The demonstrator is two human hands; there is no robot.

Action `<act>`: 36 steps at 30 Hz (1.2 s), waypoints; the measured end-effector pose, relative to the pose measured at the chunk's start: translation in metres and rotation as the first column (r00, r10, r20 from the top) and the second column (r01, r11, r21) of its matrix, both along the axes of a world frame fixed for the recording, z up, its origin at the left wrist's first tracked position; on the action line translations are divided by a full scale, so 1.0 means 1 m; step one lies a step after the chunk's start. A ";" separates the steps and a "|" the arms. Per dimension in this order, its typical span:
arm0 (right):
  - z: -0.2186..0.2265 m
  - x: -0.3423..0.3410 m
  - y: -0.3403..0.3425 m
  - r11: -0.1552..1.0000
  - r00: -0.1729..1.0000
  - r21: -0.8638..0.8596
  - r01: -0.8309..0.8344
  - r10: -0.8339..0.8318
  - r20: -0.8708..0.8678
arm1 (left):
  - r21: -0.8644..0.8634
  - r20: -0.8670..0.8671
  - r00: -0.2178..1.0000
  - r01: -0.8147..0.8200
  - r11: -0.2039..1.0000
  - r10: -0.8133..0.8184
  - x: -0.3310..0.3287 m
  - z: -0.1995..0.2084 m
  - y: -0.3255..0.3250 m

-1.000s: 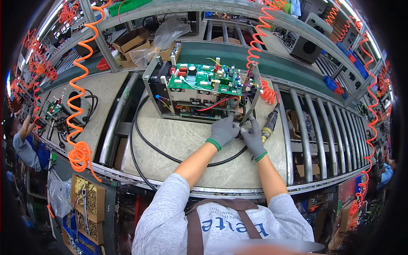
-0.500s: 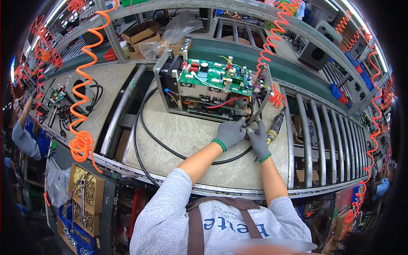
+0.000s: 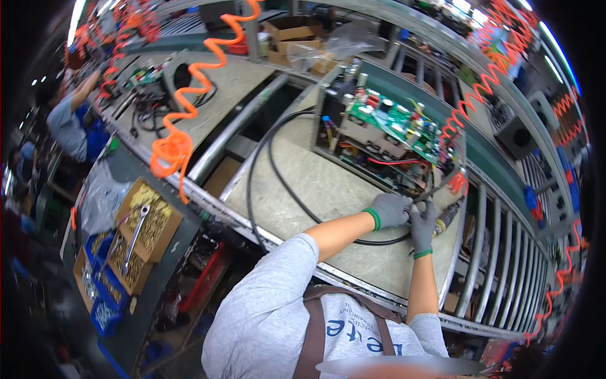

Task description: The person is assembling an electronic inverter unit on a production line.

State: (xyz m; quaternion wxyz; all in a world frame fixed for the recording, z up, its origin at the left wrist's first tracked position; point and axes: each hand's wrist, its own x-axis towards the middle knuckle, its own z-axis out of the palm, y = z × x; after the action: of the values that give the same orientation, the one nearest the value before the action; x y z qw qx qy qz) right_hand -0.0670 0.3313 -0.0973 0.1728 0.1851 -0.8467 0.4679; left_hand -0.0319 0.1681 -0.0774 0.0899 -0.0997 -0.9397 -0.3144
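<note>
An opened machine chassis with a green circuit board (image 3: 394,120) on top stands on a worn work board (image 3: 303,183). At its front right corner, my two grey-gloved hands work close together on a thick black cable (image 3: 437,189) that runs out of the chassis. My left hand (image 3: 391,210) has its fingers curled in at the cable. Right beside it, my right hand (image 3: 423,230) pinches the same cable, fingers pointing up toward the chassis. The fingertips partly hide the gripped spot. A long black cable loop (image 3: 278,167) lies across the board and passes beneath my hands.
A pneumatic screwdriver (image 3: 447,218) on an orange coiled hose lies right of my hands. Metal rollers (image 3: 489,252) continue to the right. Another orange coil (image 3: 173,151) hangs at left. Boxes of screws (image 3: 151,221) with a wrench (image 3: 136,237) sit lower left. A co-worker (image 3: 69,123) stands far left.
The whole view has swung left and tilted, so the chassis and hands appear farther right. Both hands stay at the cable by the chassis corner, with little change in their hold.
</note>
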 end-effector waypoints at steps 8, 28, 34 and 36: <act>0.057 0.024 -0.023 0.784 0.997 0.618 0.055 -0.013 -0.072 | 0.271 -0.358 0.905 -0.137 0.953 0.232 0.114 0.067 -0.046; 0.070 0.007 -0.056 0.552 0.993 0.831 0.076 -0.117 -0.013 | -0.485 -0.153 -0.354 -0.787 -0.382 0.923 0.481 0.069 -0.314; 0.069 -0.019 -0.060 0.413 0.999 0.911 -0.011 -0.038 0.029 | -0.452 -0.173 -0.351 -0.802 -0.391 0.920 0.498 0.061 -0.318; 0.070 -0.013 -0.062 0.459 0.997 0.888 0.002 -0.067 0.032 | -0.382 -0.243 -0.347 -0.824 -0.418 0.906 0.505 0.062 -0.311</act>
State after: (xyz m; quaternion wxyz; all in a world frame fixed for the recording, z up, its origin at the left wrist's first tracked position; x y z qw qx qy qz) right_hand -0.0801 0.2689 -0.0276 0.0343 0.2160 -0.9750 -0.0384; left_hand 0.4734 -0.1425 -0.0151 0.1924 0.7241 -0.6553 0.0958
